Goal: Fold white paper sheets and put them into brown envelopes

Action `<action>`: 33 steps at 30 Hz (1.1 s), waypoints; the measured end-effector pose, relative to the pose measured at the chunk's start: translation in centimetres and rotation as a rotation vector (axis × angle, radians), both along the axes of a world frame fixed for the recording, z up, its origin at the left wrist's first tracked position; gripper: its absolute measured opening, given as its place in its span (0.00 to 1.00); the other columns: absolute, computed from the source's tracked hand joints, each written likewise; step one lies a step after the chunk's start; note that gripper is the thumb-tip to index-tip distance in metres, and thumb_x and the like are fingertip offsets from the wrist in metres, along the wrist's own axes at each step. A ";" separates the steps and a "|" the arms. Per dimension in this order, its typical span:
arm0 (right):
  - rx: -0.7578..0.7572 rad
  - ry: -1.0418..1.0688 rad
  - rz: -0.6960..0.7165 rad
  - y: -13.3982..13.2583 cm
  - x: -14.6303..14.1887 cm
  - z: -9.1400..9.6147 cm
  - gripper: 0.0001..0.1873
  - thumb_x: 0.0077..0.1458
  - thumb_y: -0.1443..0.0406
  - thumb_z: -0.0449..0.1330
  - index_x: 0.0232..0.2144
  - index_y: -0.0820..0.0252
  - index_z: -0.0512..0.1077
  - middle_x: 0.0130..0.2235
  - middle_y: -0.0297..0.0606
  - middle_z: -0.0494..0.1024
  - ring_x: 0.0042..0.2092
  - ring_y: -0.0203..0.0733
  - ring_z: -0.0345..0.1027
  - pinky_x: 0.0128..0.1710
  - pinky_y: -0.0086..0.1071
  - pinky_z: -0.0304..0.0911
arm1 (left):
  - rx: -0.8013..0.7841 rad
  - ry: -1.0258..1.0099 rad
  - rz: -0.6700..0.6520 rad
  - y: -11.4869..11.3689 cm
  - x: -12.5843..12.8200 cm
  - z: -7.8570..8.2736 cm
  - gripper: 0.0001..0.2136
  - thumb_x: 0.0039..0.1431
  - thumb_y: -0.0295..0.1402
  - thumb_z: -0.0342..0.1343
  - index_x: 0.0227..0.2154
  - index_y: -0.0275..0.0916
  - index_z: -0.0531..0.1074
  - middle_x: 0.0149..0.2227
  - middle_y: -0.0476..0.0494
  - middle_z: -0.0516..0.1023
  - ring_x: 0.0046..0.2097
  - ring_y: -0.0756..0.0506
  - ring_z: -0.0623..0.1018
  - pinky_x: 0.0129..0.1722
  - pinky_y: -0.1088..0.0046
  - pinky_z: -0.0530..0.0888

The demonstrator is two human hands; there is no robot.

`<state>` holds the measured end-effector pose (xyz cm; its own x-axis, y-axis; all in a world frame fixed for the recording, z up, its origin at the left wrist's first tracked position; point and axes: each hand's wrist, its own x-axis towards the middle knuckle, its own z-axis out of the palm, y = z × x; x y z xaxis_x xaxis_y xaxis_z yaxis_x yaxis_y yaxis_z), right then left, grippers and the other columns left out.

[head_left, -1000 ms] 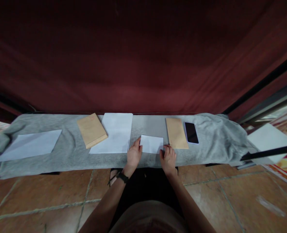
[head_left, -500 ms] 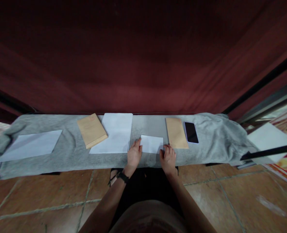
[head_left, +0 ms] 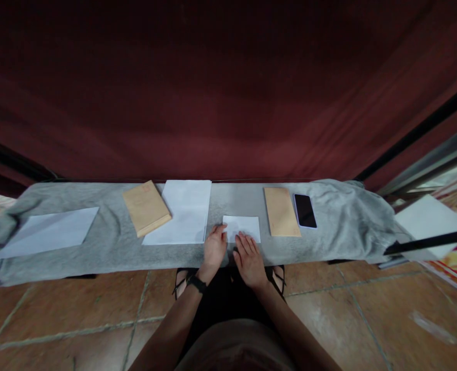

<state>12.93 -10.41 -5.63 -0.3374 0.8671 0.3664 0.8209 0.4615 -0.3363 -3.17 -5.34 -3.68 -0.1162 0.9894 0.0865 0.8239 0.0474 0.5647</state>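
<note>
A small folded white paper [head_left: 246,225] lies on the grey cloth-covered bench [head_left: 340,232] in front of me. My left hand [head_left: 214,249] rests at its left edge with fingers stretched out, touching the paper's near-left corner. The fingers of my right hand [head_left: 249,259] lie flat on the paper's near edge. Neither hand grips anything. A black watch sits on my left wrist.
Left of the small paper lie a larger white sheet [head_left: 183,211], a tan envelope [head_left: 146,207] and another white sheet [head_left: 48,231] at far left. To the right are a second tan envelope [head_left: 281,211] and a dark phone [head_left: 304,211]. A dark red curtain hangs behind; tiled floor lies below.
My right hand has slid left from the paper's right corner to the middle of its near edge, fingers now flat. My left hand has barely moved.
</note>
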 end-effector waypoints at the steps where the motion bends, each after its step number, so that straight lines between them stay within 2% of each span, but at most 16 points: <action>1: -0.015 -0.022 0.010 -0.1 -0.3 0.0 0.25 0.70 0.62 0.46 0.65 0.64 0.60 0.68 0.46 0.61 0.69 0.48 0.51 0.67 0.47 0.51 | 0.000 -0.011 0.002 0.0 0.0 0.0 0.16 0.64 0.24 0.50 0.51 0.38 0.74 0.49 0.38 0.79 0.48 0.43 0.80 0.52 0.67 0.75; 6: -0.056 -0.079 -0.024 -0.3 -0.7 -0.1 0.25 0.70 0.60 0.46 0.65 0.63 0.62 0.66 0.44 0.64 0.68 0.47 0.54 0.68 0.46 0.49 | 0.026 -0.034 0.002 -0.3 0.1 0.0 0.14 0.65 0.25 0.49 0.49 0.37 0.75 0.47 0.38 0.79 0.47 0.43 0.80 0.50 0.66 0.76; 16: -0.057 -0.136 -0.138 -0.3 1.1 -0.5 0.26 0.71 0.60 0.45 0.67 0.63 0.59 0.68 0.47 0.59 0.68 0.50 0.52 0.67 0.48 0.49 | 0.040 0.028 0.007 -0.5 0.3 -0.2 0.13 0.65 0.26 0.50 0.49 0.37 0.75 0.46 0.38 0.78 0.45 0.43 0.80 0.49 0.66 0.76; 26: -0.031 -0.112 -0.183 -0.4 2.1 -1.3 0.28 0.70 0.60 0.45 0.68 0.65 0.56 0.68 0.49 0.59 0.69 0.52 0.52 0.66 0.50 0.50 | 0.052 0.092 -0.004 -0.8 0.2 -0.5 0.13 0.66 0.28 0.48 0.49 0.39 0.75 0.46 0.40 0.77 0.45 0.43 0.79 0.50 0.66 0.75; 33: -0.026 -0.097 -0.207 -0.5 2.4 -1.6 0.29 0.70 0.59 0.44 0.68 0.67 0.55 0.68 0.50 0.59 0.68 0.52 0.53 0.66 0.49 0.48 | 0.043 0.087 -0.013 -0.9 0.4 0.0 0.14 0.67 0.28 0.47 0.49 0.38 0.74 0.46 0.39 0.77 0.45 0.43 0.79 0.50 0.66 0.76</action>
